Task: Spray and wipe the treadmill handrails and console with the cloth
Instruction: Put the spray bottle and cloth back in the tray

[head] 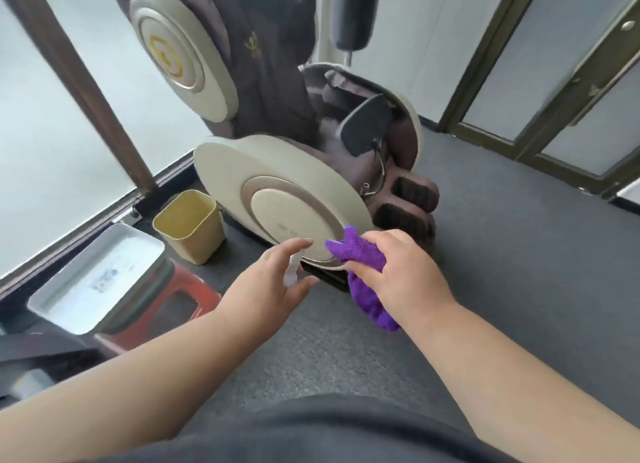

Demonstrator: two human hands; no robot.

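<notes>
Right hand point(398, 272) grips the bunched purple cloth point(363, 282). Left hand point(273, 282) holds a small clear spray bottle point(292, 272), fingers loosely curled round it; bottle blurred. No treadmill handrails or console clearly in view; a dark edge at lower left cannot be identified.

Judgement: locate the console first, spray onto the cloth, then wipe.

Surroundings: massage chair point(287, 192) directly ahead, yellow bin point(190, 227), white tray point(100, 279) on a red stool point(194, 300), grey carpet point(519, 255).
</notes>
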